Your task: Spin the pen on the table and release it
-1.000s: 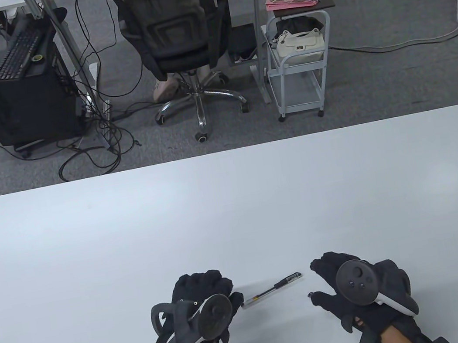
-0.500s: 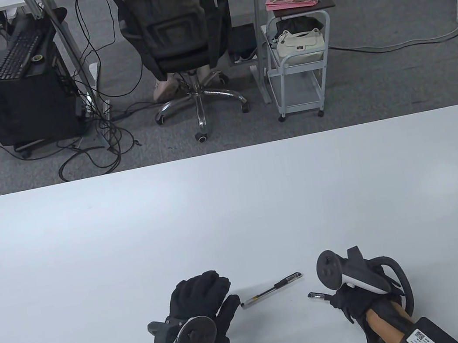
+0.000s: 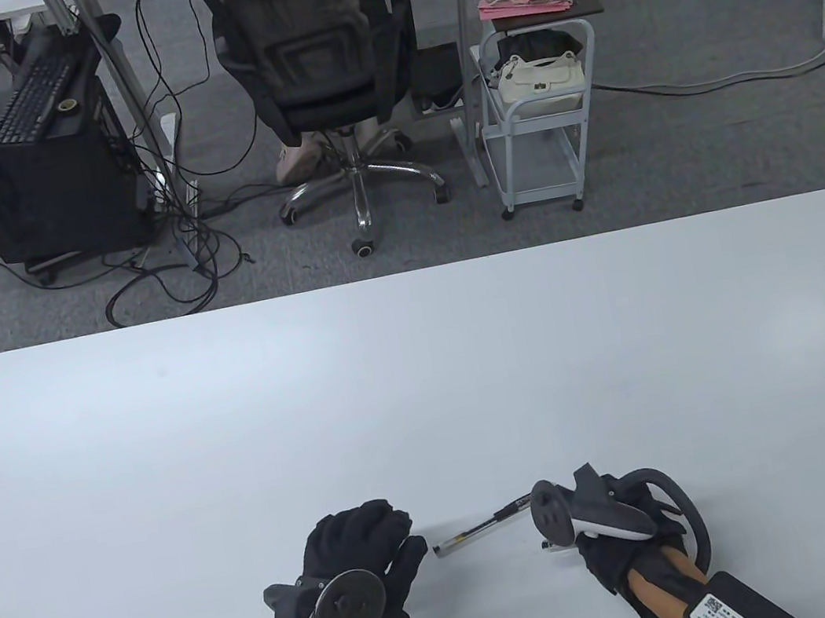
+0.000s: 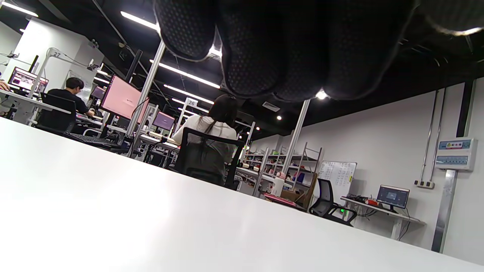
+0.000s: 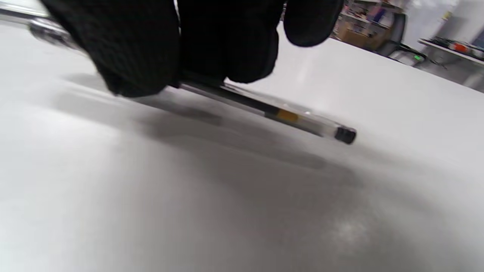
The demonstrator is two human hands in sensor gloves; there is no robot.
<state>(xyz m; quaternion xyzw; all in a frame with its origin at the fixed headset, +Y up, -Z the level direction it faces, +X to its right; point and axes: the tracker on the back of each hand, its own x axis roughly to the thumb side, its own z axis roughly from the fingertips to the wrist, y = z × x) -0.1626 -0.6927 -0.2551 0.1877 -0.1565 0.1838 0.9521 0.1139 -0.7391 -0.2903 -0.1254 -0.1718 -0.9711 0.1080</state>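
Note:
A clear pen with a black cap (image 3: pixel 474 530) lies slanted on the white table (image 3: pixel 423 371) near its front edge. My right hand (image 3: pixel 535 517) stands on edge over the pen's capped end; the tracker hides the fingers in the table view. In the right wrist view my right hand (image 5: pixel 177 81) has its fingertips (image 5: pixel 245 64) closed on the pen (image 5: pixel 287 116), whose free end with a black plug points away to the right, low over the table. My left hand (image 3: pixel 360 533) rests on the table just left of the pen, apart from it, holding nothing; its fingers (image 4: pixel 272 49) hang curled above the table.
The table's far edge (image 3: pixel 406 272) runs across the middle of the table view. Beyond it stand an office chair (image 3: pixel 317 62), a white cart (image 3: pixel 542 118) and a computer tower (image 3: pixel 29 169) on the floor.
My right hand turned onto its edge and moved left until its fingers closed on the pen's capped end. My left hand drew back slightly. The pen has kept its place.

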